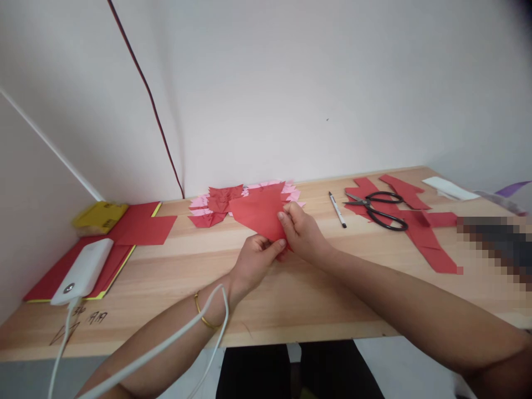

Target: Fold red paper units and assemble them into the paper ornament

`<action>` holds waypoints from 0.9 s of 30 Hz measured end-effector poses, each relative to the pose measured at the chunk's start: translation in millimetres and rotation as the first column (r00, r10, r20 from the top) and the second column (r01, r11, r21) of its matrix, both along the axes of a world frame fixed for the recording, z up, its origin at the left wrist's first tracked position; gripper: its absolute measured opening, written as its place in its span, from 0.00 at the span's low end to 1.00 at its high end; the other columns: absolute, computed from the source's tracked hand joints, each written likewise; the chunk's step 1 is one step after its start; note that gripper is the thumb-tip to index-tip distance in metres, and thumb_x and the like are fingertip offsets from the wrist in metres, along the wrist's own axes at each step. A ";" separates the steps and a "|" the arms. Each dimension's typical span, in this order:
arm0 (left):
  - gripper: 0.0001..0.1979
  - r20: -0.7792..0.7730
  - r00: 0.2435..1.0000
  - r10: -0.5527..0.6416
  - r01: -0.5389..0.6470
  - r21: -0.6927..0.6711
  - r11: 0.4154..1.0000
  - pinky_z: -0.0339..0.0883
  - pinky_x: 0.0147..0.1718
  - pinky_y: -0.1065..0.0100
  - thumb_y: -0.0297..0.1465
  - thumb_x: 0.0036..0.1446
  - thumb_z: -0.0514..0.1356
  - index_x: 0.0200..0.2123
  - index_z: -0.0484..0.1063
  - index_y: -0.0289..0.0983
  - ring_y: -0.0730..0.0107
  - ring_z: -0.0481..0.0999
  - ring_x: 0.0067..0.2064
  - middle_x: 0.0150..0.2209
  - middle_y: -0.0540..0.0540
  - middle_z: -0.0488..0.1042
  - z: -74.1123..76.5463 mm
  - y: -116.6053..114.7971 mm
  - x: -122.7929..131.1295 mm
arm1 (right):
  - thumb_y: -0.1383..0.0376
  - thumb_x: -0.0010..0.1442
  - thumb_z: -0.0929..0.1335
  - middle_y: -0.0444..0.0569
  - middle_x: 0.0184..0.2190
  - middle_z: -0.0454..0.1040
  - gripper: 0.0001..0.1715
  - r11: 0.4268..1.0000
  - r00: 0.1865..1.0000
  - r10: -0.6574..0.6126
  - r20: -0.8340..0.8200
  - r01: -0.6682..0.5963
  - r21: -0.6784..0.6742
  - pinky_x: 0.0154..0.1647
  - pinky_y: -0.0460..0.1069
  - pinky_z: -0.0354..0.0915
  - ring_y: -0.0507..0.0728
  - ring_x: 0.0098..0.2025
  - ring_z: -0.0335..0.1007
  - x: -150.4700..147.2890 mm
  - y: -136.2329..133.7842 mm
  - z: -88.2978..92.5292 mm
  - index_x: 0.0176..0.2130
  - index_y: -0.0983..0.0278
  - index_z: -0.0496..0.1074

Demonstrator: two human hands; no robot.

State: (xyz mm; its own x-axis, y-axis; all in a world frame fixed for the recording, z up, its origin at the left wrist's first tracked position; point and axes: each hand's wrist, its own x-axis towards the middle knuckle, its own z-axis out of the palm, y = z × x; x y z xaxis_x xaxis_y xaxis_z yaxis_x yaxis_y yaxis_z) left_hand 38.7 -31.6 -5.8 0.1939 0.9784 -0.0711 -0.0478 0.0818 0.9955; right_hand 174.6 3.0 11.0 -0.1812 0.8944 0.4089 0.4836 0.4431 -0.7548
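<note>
Above the middle of the wooden table, both hands grip a piece of red paper (260,209). My left hand (256,257) pinches its lower edge between thumb and fingers. On the right edge, my right hand (303,230) is closed with the thumb pressed on the paper. A bit of jagged red paper shows under the hands, partly hidden. Behind the held sheet lie folded, zigzag-edged paper pieces in red (224,199) and pink (200,205), which the sheet partly covers.
Black-handled scissors (368,204) lie on red paper scraps (432,249) at the right, with a pen (337,209) beside them. At the left, a white power bank (85,271) and a yellow packet (101,217) rest on red sheets (145,230). A white cable (153,352) crosses my left forearm.
</note>
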 end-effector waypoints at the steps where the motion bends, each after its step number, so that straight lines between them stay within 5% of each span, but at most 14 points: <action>1: 0.13 0.048 0.999 0.016 -0.015 -0.012 1.000 0.61 0.28 0.71 0.37 0.47 0.64 0.23 0.72 0.32 0.75 0.68 0.25 0.22 0.48 0.71 -0.8 0.8 0.5 | 0.59 0.63 0.56 0.42 0.22 0.61 0.11 1.000 1.000 0.005 0.008 -0.004 -0.005 0.27 0.47 0.53 0.52 0.24 0.57 -0.5 0.0 0.5 0.31 0.60 0.54; 7: 0.11 0.248 0.944 0.215 -0.208 -0.056 0.977 0.61 0.27 0.71 0.34 0.43 0.66 0.23 0.69 0.33 0.76 0.67 0.23 0.19 0.50 0.70 3.4 7.1 -5.3 | 0.59 0.63 0.56 0.43 0.23 0.61 0.11 1.000 0.999 -0.003 0.040 0.003 0.014 0.28 0.48 0.54 0.53 0.24 0.58 -1.0 3.0 0.5 0.31 0.60 0.54; 13: 0.10 0.322 0.914 0.247 -0.258 -0.007 0.966 0.60 0.26 0.73 0.32 0.44 0.66 0.22 0.67 0.33 0.78 0.67 0.23 0.20 0.52 0.69 13.4 18.0 -23.4 | 0.58 0.63 0.56 0.43 0.24 0.62 0.11 1.000 0.998 -0.018 0.055 0.018 0.000 0.28 0.48 0.53 0.54 0.26 0.58 4.3 7.1 -0.6 0.31 0.60 0.54; 22: 0.11 0.272 0.919 0.284 -0.299 0.013 0.954 0.60 0.26 0.73 0.32 0.43 0.65 0.20 0.66 0.34 0.78 0.66 0.22 0.20 0.51 0.68 19.2 24.5 -34.3 | 0.59 0.62 0.56 0.42 0.22 0.60 0.11 1.000 0.996 -0.009 0.091 0.010 -0.011 0.28 0.48 0.52 0.54 0.25 0.57 8.5 12.4 -3.4 0.30 0.60 0.54; 27: 0.10 0.225 0.877 0.424 -0.442 0.033 0.897 0.58 0.24 0.73 0.31 0.41 0.64 0.20 0.65 0.35 0.77 0.64 0.22 0.20 0.52 0.67 22.9 39.6 -57.7 | 0.60 0.62 0.57 0.42 0.22 0.61 0.10 0.998 0.982 0.006 0.189 0.006 -0.061 0.27 0.47 0.52 0.53 0.25 0.57 18.4 19.0 -6.4 0.29 0.61 0.56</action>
State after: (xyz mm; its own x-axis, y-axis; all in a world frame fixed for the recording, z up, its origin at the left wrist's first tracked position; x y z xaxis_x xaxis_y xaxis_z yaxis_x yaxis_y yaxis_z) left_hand -19.0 8.1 17.1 -0.2487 0.9686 0.0071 -0.2651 -0.0752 0.9613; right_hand 193.1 22.0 4.6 -0.2501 0.9165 0.3122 0.6202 0.3993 -0.6752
